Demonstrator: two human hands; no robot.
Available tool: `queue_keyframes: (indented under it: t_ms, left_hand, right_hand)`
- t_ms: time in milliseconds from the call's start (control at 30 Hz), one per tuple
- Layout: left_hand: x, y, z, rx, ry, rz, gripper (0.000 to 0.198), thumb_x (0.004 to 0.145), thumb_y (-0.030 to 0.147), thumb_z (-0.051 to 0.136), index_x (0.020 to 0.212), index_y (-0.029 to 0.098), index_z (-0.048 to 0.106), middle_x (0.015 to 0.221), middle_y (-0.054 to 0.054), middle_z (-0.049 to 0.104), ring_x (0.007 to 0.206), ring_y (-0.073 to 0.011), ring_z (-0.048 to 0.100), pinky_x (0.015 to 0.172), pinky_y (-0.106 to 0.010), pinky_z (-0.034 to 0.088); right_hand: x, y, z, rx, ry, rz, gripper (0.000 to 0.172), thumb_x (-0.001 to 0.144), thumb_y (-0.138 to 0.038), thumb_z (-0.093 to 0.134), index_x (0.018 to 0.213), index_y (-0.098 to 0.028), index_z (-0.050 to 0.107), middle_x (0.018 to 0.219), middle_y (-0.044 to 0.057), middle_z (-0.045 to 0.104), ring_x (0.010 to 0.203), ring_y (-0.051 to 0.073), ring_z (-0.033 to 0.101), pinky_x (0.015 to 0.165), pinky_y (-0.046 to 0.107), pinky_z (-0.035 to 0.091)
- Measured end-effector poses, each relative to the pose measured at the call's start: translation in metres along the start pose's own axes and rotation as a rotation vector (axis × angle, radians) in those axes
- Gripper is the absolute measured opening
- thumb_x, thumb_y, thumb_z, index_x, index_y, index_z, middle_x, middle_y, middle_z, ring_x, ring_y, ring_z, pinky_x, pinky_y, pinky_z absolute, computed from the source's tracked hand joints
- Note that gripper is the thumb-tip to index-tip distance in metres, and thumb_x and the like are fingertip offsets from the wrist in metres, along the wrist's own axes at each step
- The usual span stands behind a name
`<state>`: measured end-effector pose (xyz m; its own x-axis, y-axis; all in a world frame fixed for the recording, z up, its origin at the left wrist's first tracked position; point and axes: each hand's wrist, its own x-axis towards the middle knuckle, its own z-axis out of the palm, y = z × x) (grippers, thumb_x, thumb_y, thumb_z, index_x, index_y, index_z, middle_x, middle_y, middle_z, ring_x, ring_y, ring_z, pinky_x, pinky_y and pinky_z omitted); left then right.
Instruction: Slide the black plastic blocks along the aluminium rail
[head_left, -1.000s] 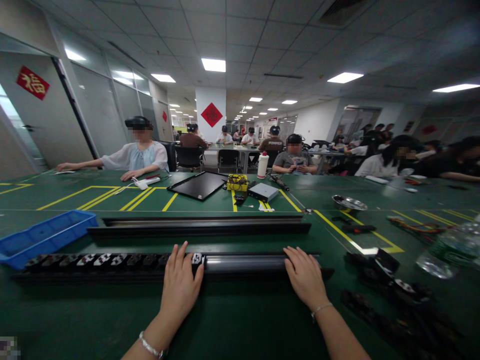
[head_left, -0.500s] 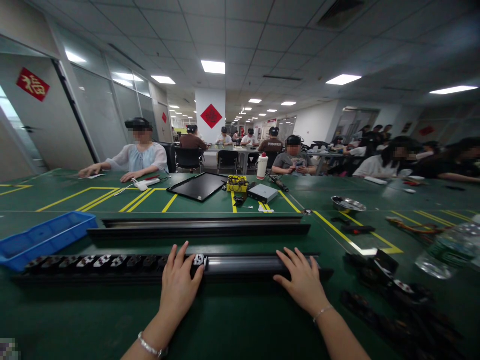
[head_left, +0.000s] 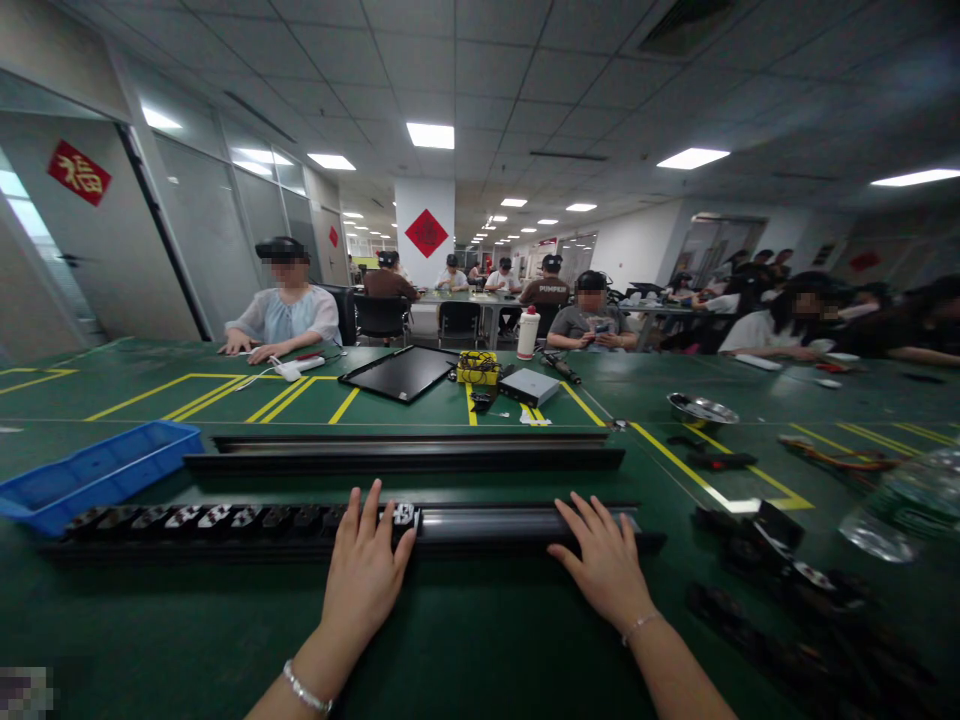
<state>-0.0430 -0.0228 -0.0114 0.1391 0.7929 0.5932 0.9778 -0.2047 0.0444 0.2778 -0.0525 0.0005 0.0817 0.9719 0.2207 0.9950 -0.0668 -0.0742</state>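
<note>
A long black rail point(head_left: 487, 527) lies across the table before me, its right part a bare shiny channel. Several small socket-like modules point(head_left: 217, 517), some black and some white-faced, sit in a row along its left part. My left hand point(head_left: 365, 560) rests with spread fingers over the row's right end, its thumb beside a white-faced module point(head_left: 405, 515). Fingers apart, my right hand point(head_left: 606, 555) lies on the rail near its right end. Neither hand is wrapped around anything. My left fingers partly hide the modules beneath them.
Behind lies a second black rail point(head_left: 412, 457). A blue tray point(head_left: 97, 480) stands at left; loose black parts point(head_left: 795, 600) and a plastic bottle point(head_left: 900, 510) are at right. Farther back are a black panel point(head_left: 401, 374), a grey box point(head_left: 529, 385) and a metal bowl point(head_left: 703, 409). People sit opposite.
The rail with its modules sits slightly farther right under my left hand, partly as the whole view shifts right. Both my hands keep nearly the same pose. The person at left has drawn one arm in.
</note>
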Motion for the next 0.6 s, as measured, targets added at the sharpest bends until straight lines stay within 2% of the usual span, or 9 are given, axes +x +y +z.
queue_keyframes:
  t_ms: [233,600]
  left_hand:
    - [-0.0022,0.0035,-0.0012,0.076,-0.030,0.056,0.057,0.088,0.047,0.032,0.126,0.009,0.052,0.147,-0.010,0.032,0.138,-0.0319,0.018,0.106,-0.053,0.027]
    - [-0.0033,0.0068,-0.0073,0.103,-0.071,0.086,0.055,0.087,0.047,0.034,0.126,0.013,0.053,0.145,-0.008,0.036,0.137,-0.0293,0.024,0.108,-0.050,0.025]
  right_hand:
    - [-0.0005,0.0001,0.0009,-0.001,0.013,-0.006,0.060,0.083,-0.059,0.038,0.137,-0.032,0.039,0.145,0.003,0.035,0.135,0.028,0.022,0.107,0.054,0.013]
    - [-0.0005,0.0004,0.0000,0.015,-0.001,-0.003,0.062,0.083,-0.061,0.037,0.138,-0.032,0.038,0.146,0.002,0.035,0.135,0.027,0.022,0.107,0.054,0.013]
